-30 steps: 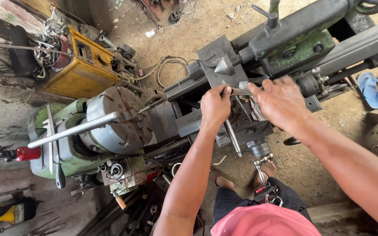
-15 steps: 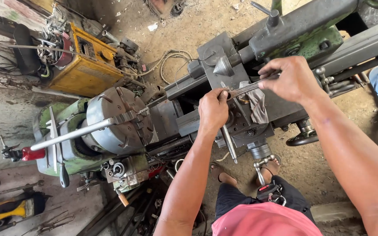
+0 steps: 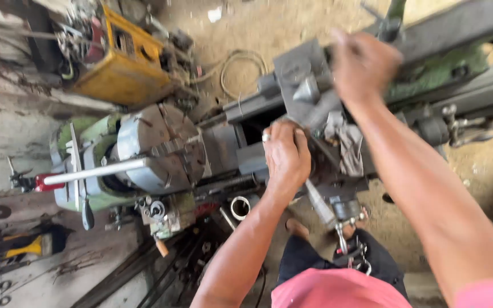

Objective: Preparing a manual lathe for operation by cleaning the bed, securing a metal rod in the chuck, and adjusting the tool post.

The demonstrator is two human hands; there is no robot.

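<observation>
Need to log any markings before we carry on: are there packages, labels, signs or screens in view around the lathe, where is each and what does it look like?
None can be made out.
Yellow machine box: upper left behind the lathe, boxy with dark slots on its face; no plate or label discernible.
Lathe: centre, green and grey; no sign visible.

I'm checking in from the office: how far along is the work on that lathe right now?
Done: a long bar sits across the chuck. In hand: the left hand presses on the tool post area of the carriage, beside a grey rag; the right hand is blurred above the grey block. Left: nothing shows cutting; the rag lies on the carriage.
</observation>
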